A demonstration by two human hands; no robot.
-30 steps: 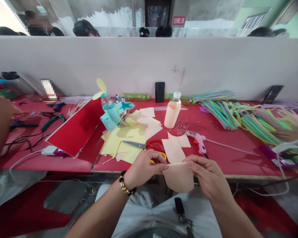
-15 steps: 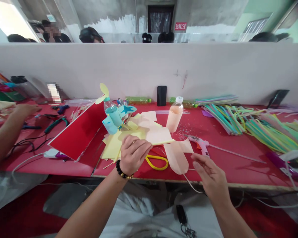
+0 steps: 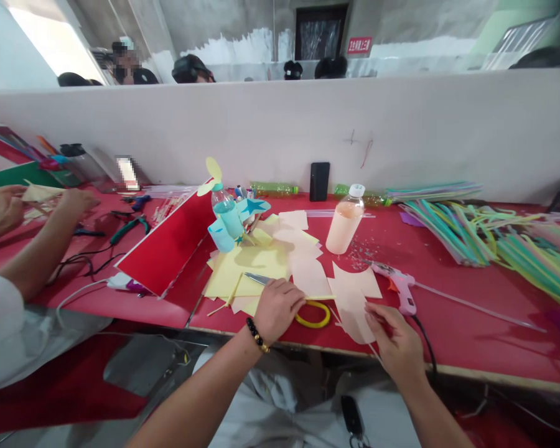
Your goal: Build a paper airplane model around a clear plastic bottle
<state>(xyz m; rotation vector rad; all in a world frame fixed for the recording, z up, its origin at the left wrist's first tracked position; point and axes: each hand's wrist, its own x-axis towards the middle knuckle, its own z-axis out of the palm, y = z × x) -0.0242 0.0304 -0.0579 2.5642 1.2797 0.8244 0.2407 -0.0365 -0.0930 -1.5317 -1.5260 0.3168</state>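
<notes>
My left hand (image 3: 277, 309), with a dark beaded bracelet at the wrist, is shut on a thin pale yellow straw (image 3: 320, 297) and rests over the middle of the scissors (image 3: 256, 279). Their yellow handle (image 3: 313, 318) shows beyond my fingers. A peach paper piece (image 3: 307, 277) lies beside the straw. My right hand (image 3: 396, 339) pinches the lower edge of a cut peach paper shape (image 3: 352, 305). Yellow paper sheets (image 3: 247, 274) spread out to the left of my hands.
A pink glue gun (image 3: 400, 289) lies right of my hands. Behind are a bottle fan (image 3: 226, 211), a peach-lined bottle (image 3: 344, 227), and a red board (image 3: 165, 252). Colored straws (image 3: 457, 233) fill the right. A co-worker's hands (image 3: 74, 202) hold pale paper at left.
My left hand has lowered toward the scissors and table edge, and the straw has come down with it. My right hand has closed on the peach shape. The view has tilted and shifted.
</notes>
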